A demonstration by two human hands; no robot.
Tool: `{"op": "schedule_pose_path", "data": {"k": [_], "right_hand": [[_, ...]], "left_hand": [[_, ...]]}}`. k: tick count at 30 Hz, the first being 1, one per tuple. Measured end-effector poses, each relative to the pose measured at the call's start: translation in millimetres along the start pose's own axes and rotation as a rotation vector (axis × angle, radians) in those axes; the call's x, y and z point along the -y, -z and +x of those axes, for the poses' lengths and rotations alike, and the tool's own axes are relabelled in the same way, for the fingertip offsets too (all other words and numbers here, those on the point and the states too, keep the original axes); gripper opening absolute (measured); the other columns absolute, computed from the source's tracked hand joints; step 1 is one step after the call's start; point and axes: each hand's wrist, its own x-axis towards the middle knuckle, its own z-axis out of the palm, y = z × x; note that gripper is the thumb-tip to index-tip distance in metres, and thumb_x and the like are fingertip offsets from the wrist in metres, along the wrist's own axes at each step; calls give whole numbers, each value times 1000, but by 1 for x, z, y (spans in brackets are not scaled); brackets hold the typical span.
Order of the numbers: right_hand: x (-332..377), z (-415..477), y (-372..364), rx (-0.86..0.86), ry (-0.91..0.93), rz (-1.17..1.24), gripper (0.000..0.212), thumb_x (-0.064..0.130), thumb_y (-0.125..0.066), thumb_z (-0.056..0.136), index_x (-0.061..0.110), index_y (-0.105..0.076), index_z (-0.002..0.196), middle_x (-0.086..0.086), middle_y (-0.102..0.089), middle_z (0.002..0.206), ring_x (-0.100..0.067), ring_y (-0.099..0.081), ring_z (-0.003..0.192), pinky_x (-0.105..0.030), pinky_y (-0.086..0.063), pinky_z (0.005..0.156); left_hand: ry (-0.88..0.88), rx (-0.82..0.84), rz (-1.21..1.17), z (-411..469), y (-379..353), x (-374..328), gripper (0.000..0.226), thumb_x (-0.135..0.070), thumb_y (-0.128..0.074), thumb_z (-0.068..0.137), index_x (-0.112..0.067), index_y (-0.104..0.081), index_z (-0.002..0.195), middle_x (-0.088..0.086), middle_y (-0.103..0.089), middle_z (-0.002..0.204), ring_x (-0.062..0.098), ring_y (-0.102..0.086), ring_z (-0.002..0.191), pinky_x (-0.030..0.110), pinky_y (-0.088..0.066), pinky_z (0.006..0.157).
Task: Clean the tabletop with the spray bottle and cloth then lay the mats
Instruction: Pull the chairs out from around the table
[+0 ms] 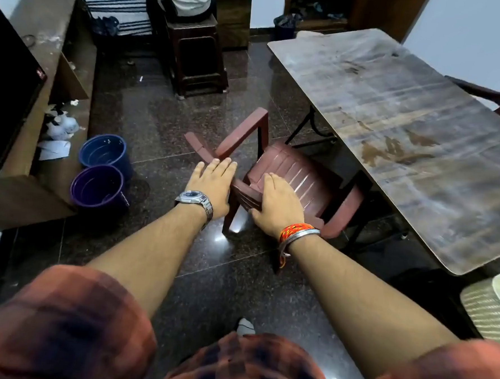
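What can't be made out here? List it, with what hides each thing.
- Mats: head view, cut off by the right frame edge.
- Spray bottle and cloth: nowhere in view.
- Far chair: mostly behind the table.
- Left hand, right hand on the red chair: palms hidden, grip unclear.

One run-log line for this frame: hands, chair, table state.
left hand: flat on chair armrest | right hand: gripping chair backrest | table: stained, nothing on it | mats: lower right, not laid
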Motion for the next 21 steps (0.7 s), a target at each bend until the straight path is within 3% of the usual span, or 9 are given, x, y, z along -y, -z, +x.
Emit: {"op": "schedule_pose_path", "data": {"k": [4, 8, 10, 13, 21], "right_hand": [[10, 24, -11, 58, -53, 23, 69, 29, -69, 69, 7, -41, 129, -11, -49, 128, -30, -49, 116, -39, -41, 101], [19, 37, -14, 166, -171, 0, 56, 39, -64, 69, 11, -50, 114, -9, -55, 116, -30, -53, 109, -41, -45, 92], [25, 40, -15, 211, -246, -82, 42, 35, -62, 75, 12, -57, 109, -10, -61, 112, -32, -58, 106, -40, -48, 85], [33, 44, -20, 196, -357, -141, 23, 23, -57, 82, 12, -62, 102, -11, -66, 106, -35, -64, 99, -40, -50, 78], [85, 53, -35, 166, -518, -163, 22, 18, -47, 88, 13, -63, 100, -12, -66, 103, -35, -64, 97, -39, -48, 76]], "left_hand": [[-91, -26, 20, 31, -9, 16, 79, -30, -66, 83, -17, -30, 152, 2, -35, 157, 25, -23, 149, 44, -10, 123], [-277, -81, 147, 61, -15, 32, 42, -28, -62, 79, -21, -60, 120, 1, -61, 122, 26, -51, 120, 40, -25, 114], [-379, -53, 199, 74, -11, 38, 35, -27, -61, 79, -21, -61, 113, 1, -62, 113, 27, -56, 109, 37, -38, 96], [-557, 18, 245, 90, 0, 43, 25, -21, -59, 84, -22, -61, 108, 2, -68, 107, 29, -64, 101, 36, -44, 74], [-849, 45, 364, 108, 4, 87, 22, -19, -45, 94, -17, -64, 106, 6, -72, 106, 32, -68, 99, 33, -40, 67]]}}
